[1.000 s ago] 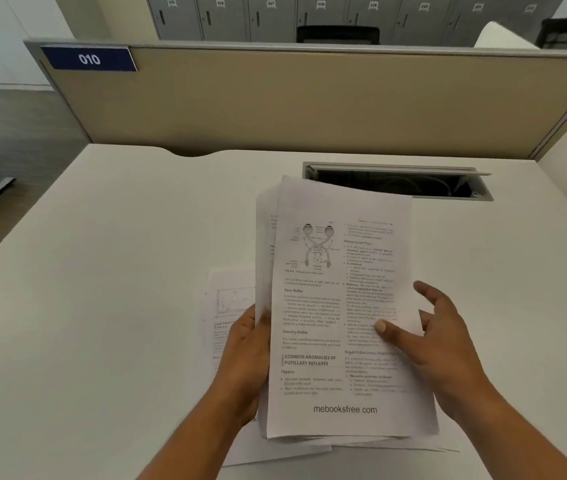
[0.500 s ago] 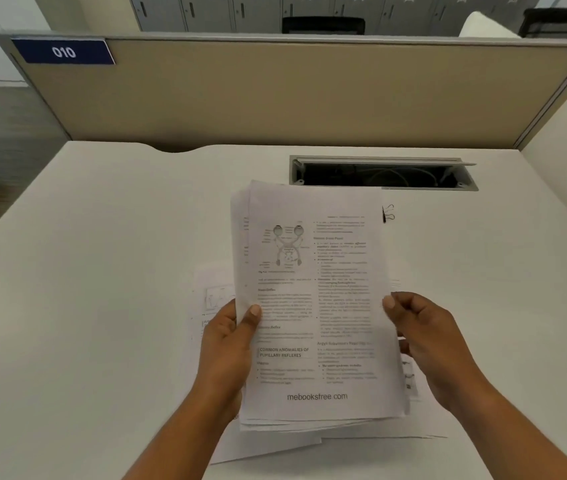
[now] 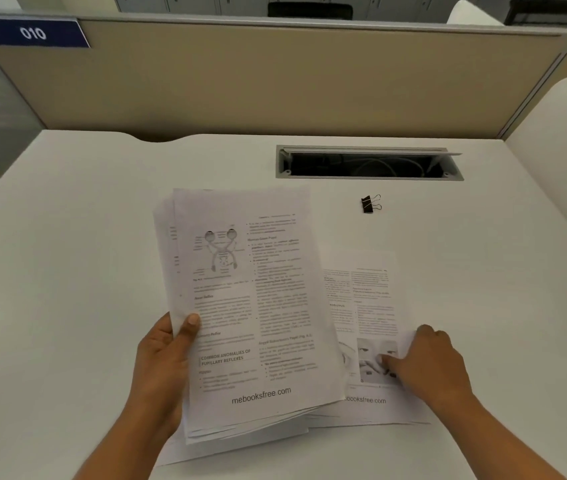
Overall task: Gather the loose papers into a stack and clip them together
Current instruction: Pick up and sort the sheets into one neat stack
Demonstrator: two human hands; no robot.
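Paper stack (image 3: 251, 306) is gripped at its left edge by the left hand (image 3: 161, 368), right hand (image 3: 427, 365) is pressed open-fingered on a loose sheet (image 3: 365, 299) beside it, binder clip (image 3: 369, 204) is left beyond, untouched.

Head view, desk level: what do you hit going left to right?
left hand → held paper stack → loose sheet flat on the desk → right hand. The binder clip sits farther back, above the loose sheet, so it is left unordered.

A white desk (image 3: 67, 306) with an open cable tray (image 3: 368, 163), beige partition (image 3: 275, 81) labelled 010 behind
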